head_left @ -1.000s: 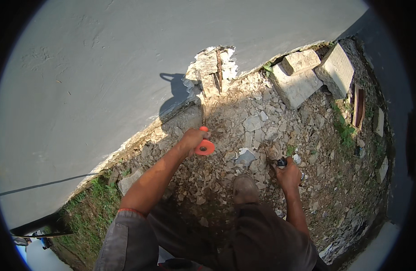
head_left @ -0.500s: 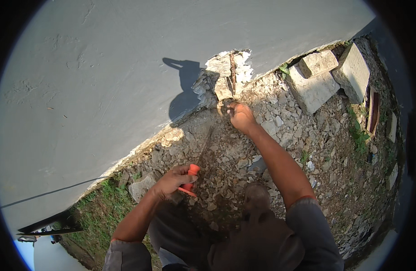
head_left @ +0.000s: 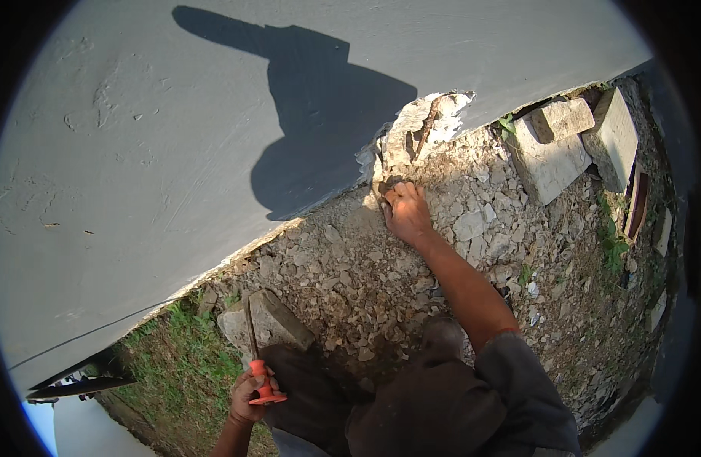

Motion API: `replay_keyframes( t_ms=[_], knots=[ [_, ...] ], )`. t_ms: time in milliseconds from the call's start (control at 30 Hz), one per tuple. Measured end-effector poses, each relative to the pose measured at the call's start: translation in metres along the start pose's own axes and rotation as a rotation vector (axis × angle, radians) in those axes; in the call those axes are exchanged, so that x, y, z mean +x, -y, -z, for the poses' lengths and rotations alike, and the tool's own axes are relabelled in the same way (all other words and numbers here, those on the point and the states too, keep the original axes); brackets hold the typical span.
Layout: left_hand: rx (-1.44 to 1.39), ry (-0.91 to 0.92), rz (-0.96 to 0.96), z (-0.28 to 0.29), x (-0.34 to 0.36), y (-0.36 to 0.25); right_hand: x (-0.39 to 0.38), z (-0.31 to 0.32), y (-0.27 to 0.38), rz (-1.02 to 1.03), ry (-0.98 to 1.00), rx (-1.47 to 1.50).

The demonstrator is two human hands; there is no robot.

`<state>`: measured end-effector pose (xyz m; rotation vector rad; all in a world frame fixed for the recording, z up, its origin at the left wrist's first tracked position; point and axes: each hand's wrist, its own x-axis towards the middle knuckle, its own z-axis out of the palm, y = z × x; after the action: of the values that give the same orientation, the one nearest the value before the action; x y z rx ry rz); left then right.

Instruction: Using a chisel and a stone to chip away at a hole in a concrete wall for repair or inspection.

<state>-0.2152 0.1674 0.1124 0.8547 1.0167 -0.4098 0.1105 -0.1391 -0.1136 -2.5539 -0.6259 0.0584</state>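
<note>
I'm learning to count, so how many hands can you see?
2: the left hand, lower left, gripping the orange-handled tool; the right hand, just below the wall's broken patch.

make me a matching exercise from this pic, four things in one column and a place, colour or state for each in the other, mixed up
Things:
1. left hand
2. right hand
3. wall
4. grass

Descriptions:
A. grey, with a dark shadow across it
B. green
C. gripping an orange-handled chisel
D. at the foot of the broken patch

Right pairs: 1-C, 2-D, 3-A, 4-B
</note>
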Motion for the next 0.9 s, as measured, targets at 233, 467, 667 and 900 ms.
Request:
replay_keyframes(
  t_ms=[233,467,667,900],
  knots=[
    [0.105,-0.061,0.000,-0.014,0.005,-0.003,0.034,-0.024,-0.016,-0.334,-0.242,-0.062],
    [0.123,-0.059,-0.002,-0.015,0.003,-0.007,0.037,-0.032,-0.015,-0.405,-0.275,-0.108],
    [0.127,-0.056,0.030,-0.014,0.006,-0.007,0.038,-0.026,-0.012,-0.489,-0.223,-0.032],
    [0.121,-0.061,0.035,-0.016,0.007,-0.009,0.036,-0.033,-0.019,-0.458,-0.287,-0.091]
  ],
)
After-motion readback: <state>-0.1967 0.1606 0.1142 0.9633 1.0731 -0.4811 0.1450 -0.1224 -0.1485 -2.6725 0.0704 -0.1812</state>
